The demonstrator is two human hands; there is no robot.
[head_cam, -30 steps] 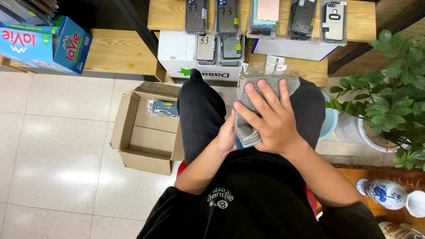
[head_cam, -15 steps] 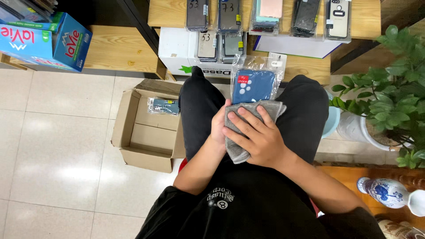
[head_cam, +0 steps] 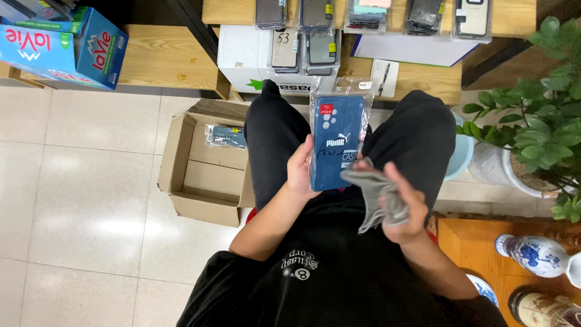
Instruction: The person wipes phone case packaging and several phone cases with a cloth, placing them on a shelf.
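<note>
Head camera, looking straight down at a seated person in black trousers and a black top, and both hands are busy over the lap. The left hand [head_cam: 301, 172] has its fingers wrapped around the left edge of a blue phone case in a clear plastic sleeve [head_cam: 336, 140], holding it upright and flat towards the camera, above the gap between the knees. The right hand [head_cam: 404, 203] is closed on a grey cloth [head_cam: 376, 195], bunched between thumb and fingers, and the top corner of that cloth touches the lower right corner of the sleeve. Down on the pale tiled floor to the person's left, an open cardboard box [head_cam: 204, 168] sits just beside the knee, with another wrapped phone case [head_cam: 226, 135] lying inside near its far wall. Ahead, a low wooden shelf [head_cam: 157, 57] carries a blue carton [head_cam: 63, 45] at its left end. Further right, rows of packaged phone cases [head_cam: 307, 45] lie across a white box. To the right stand a leafy green plant in a white pot [head_cam: 535, 136] and a blue-and-white vase [head_cam: 537, 254] on a wooden surface.
</note>
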